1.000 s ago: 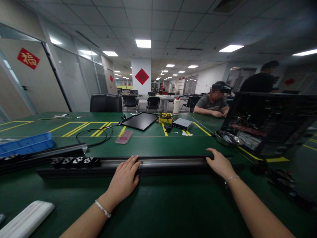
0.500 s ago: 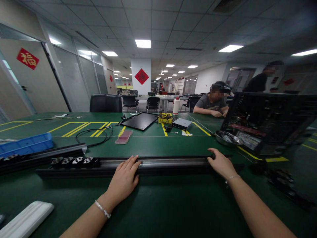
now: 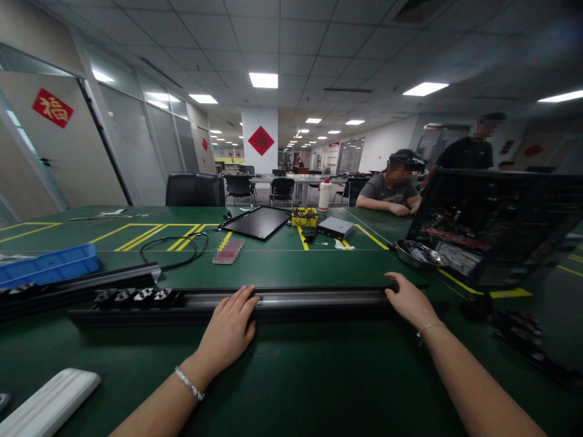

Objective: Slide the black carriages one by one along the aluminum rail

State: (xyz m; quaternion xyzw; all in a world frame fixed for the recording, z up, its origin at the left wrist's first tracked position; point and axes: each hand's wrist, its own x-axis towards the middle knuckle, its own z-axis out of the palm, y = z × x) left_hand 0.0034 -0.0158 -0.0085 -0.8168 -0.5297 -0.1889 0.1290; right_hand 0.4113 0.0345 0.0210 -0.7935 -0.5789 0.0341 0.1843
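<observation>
A long black metal channel with a shiny grey inner strip lies crosswise in front of me. Several socket modules with pale metal parts on top sit in its left stretch. My left hand lies across the middle, fingers over the top and thumb against the near side. At the right end my right hand is curled, index finger and thumb slightly apart around something dark. What that is blends into the channel. Its other fingers are hidden.
A second black channel and a blue bin lie left. An opened computer case and a metal bowl stand right. Dark parts lie near the right arm. Ahead are a cable, a black panel and a seated person.
My left hand stays put on the channel. My right hand has shifted very slightly to the right, and the dark bit between its fingers shows less. The standing person has moved left.
</observation>
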